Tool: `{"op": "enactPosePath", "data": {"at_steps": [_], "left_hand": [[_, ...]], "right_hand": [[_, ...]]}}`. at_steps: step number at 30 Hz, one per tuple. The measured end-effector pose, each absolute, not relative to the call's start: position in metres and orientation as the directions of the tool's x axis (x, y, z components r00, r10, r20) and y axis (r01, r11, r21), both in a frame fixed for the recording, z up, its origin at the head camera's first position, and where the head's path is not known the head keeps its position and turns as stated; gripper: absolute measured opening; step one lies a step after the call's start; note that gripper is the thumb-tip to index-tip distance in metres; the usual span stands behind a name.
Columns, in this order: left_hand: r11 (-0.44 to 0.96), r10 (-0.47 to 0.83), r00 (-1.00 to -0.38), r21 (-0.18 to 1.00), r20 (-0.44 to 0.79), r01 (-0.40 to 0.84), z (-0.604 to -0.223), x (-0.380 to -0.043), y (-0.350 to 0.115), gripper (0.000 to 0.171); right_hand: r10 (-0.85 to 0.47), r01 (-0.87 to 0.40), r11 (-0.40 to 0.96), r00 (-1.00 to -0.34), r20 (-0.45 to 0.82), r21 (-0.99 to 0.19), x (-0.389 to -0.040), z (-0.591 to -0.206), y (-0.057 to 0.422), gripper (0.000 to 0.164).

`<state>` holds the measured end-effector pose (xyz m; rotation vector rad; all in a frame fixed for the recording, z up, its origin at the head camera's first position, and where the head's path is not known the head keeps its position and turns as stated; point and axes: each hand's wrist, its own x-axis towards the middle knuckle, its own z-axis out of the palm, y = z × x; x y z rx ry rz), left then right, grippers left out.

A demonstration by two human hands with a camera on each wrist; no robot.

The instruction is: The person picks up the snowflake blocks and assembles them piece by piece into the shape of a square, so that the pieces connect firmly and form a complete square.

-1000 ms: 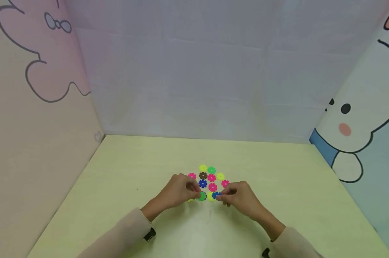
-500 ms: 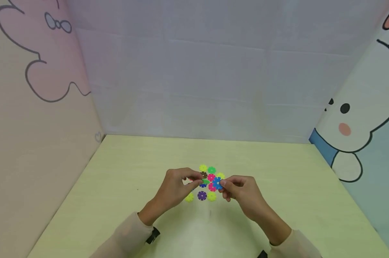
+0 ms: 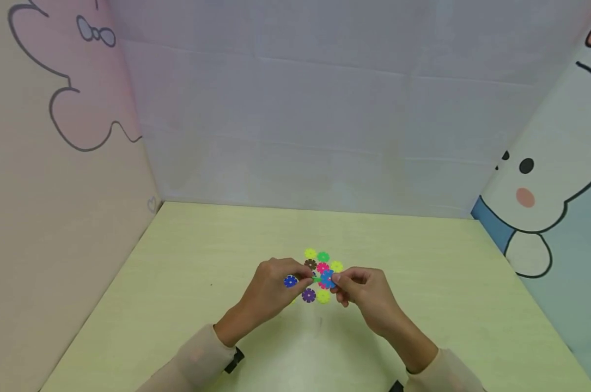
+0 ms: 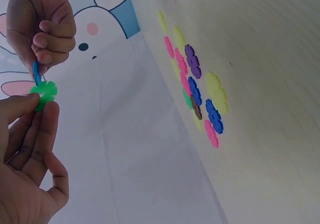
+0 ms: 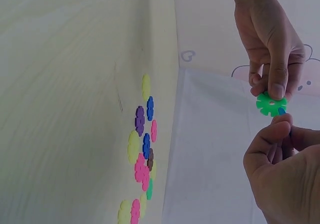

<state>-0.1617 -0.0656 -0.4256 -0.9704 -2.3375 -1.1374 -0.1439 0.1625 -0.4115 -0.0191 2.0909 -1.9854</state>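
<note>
My left hand [image 3: 275, 283] pinches a green interlocking disc [image 4: 46, 92] between thumb and fingers, above the table. Facing it, my right hand [image 3: 369, 294] pinches a light blue interlocking disc [image 3: 328, 279] by its edge. The two notched discs meet at their rims, roughly at right angles to each other. In the right wrist view most of the green disc [image 5: 270, 105] shows flat, while only a sliver of the blue disc [image 5: 282, 111] appears past the fingertips. How deep the notches sit in one another cannot be told.
Several loose discs lie flat under the hands, among them a purple disc [image 3: 308, 295], a yellow disc [image 3: 310, 253], a brown disc [image 3: 310, 264] and a dark blue disc [image 3: 290, 281]. The pale table [image 3: 217, 234] ends at a white back wall [image 3: 295, 120]; printed side walls flank it.
Both hands have lifted the green and blue discs off the table and brought them together until they meet. A purple disc and a yellow disc beneath have come into fuller view.
</note>
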Motion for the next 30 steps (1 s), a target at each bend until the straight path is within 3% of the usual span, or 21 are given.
{"op": "enactPosePath", "data": {"at_steps": [10, 22, 30], "left_hand": [[0.494, 0.434, -0.631, 0.416, 0.643, 0.763, -0.438, -0.159, -0.059, 0.016], [0.482, 0.395, -0.609, 0.409, 0.688, 0.775, -0.453, -0.156, -0.051, 0.018], [0.481, 0.372, -0.559, 0.361, 0.741, 0.799, -0.46, -0.157, -0.05, 0.018]], "right_hand": [[-0.189, 0.179, 0.078, -0.963, -0.191, -0.981, -0.141, -0.416, 0.163, 0.025], [-0.139, 0.206, 0.049, -0.968, -0.211, -0.977, -0.136, -0.425, 0.161, 0.019], [-0.102, 0.204, 0.035, -0.973, -0.207, -0.978, -0.134, -0.427, 0.155, 0.016]]}}
